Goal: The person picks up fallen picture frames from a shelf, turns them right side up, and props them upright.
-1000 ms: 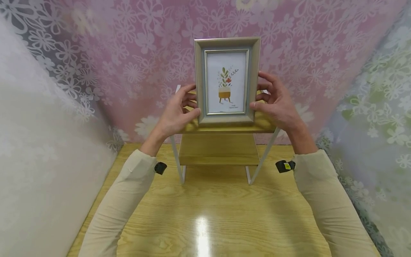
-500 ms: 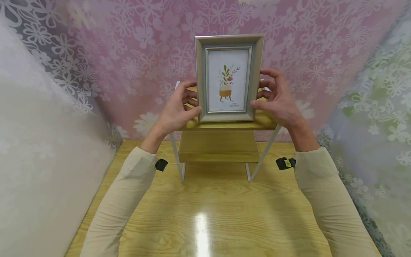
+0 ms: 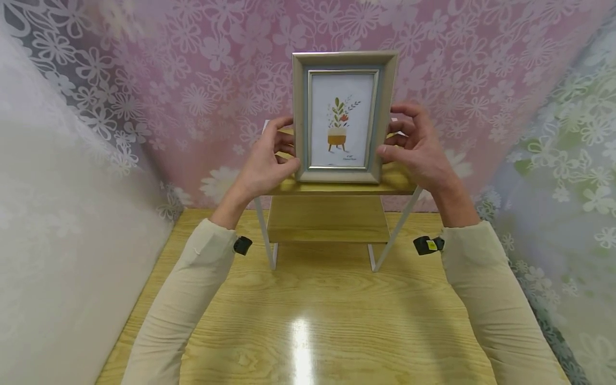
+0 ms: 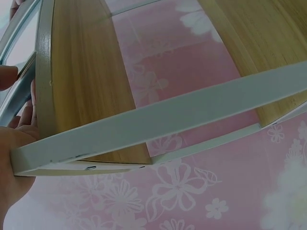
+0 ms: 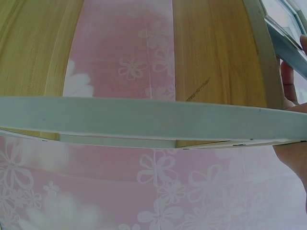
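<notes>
A silver-beige picture frame [image 3: 343, 176] with a potted-plant print [image 3: 339, 123] stands upright on the top board [image 3: 399, 184] of a small wooden stand. My left hand [image 3: 266, 163] holds its left side, thumb at the lower front edge and fingers curled behind. On the opposite side my right hand [image 3: 421, 149] holds it likewise, its thumb overlapping the lower right edge. The left wrist view shows my left thumb [image 4: 7, 76] by the frame's edge. Part of my right hand [image 5: 290, 160] shows behind the stand's white bar in the right wrist view.
The stand has a lower wooden shelf [image 3: 327, 219] and slanted white metal legs [image 3: 397, 230]. It stands on a wood-grain surface [image 3: 240, 321]. A pink flowered backdrop [image 3: 216, 80] rises close behind, with pale panels [image 3: 72, 214] on both sides.
The frame's top right corner has shifted slightly right. Both hands stay at its sides with only slight movement, and the head view has tilted a little.
</notes>
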`<state>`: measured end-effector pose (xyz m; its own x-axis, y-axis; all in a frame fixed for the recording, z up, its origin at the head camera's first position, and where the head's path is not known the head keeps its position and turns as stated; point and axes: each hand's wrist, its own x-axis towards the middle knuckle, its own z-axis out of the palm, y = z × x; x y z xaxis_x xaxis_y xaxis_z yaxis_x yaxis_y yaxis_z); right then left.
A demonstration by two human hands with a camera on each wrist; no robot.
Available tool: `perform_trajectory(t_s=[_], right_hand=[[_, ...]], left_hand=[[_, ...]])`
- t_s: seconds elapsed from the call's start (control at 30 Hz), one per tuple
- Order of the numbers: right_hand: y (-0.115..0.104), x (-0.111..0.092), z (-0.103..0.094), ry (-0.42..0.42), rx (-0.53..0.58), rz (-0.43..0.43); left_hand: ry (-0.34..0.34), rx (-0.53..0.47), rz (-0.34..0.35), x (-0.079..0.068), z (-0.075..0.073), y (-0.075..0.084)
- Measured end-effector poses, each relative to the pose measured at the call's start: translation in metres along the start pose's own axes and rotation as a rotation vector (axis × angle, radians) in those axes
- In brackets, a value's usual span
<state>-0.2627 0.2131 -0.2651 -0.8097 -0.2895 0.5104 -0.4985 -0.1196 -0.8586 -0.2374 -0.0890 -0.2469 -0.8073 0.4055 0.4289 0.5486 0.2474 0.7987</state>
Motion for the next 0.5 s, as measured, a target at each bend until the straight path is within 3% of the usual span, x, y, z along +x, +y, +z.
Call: perform_trajectory(t_s=[0.1,0.33,0.5], right_hand=[[0.000,0.000,0.001,0.000,-0.017,-0.001],[0.000,0.000,0.000,0.002,-0.039,-0.017],[0.001,0.000,0.000,0.017,-0.054,-0.017]], left_hand=[[0.011,0.001,-0.003,-0.001,0.000,-0.002],[0.041,-0.017,0.011,0.008,0.001,-0.031],[0.053,-0.024,0.023,0.009,0.001,-0.035]])
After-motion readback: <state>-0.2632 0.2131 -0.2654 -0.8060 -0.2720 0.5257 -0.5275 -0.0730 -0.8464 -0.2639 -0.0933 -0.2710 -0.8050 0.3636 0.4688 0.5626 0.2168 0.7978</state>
